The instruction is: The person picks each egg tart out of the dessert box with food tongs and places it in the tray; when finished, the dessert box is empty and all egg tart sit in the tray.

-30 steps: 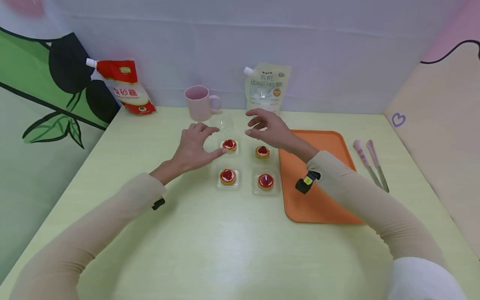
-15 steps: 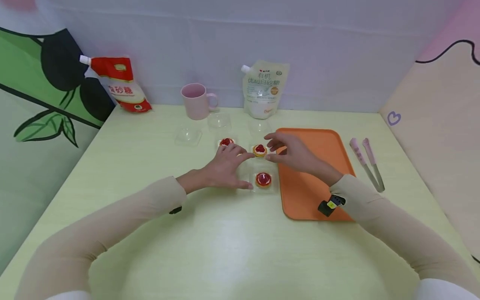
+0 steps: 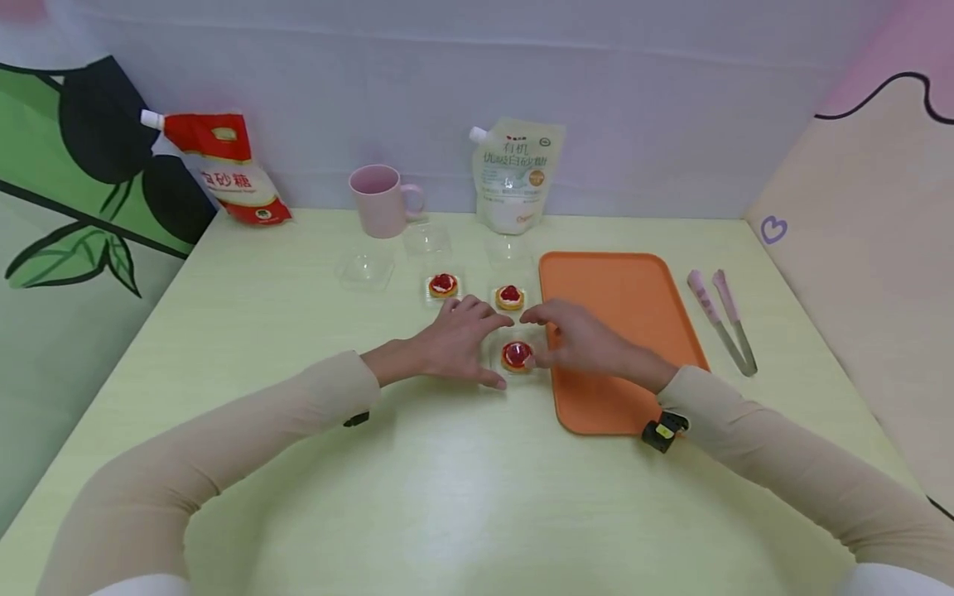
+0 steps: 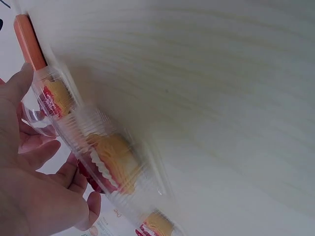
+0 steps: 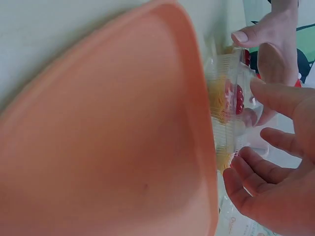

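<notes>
In the head view, a berry tart sits under a clear domed lid at the tray's left edge. My left hand is spread at its left side, thumb at the near corner. At its right side my right hand has its thumb at the lid, the other fingers loosely bent. Two tarts without lids stand farther back on clear bases: a back left tart and a back right tart. My left hand hides the front left tart from the head view; in the left wrist view this tart shows up close.
Loose clear lids lie behind the tarts: a left lid, a middle lid and a right lid. An orange tray is at right, tongs beyond. A pink mug, red pouch and pale pouch stand behind.
My left hand has moved right and nearer, from the back left tart across to the front right box. My right hand has come nearer and right, from over the right loose lid to the same box.
</notes>
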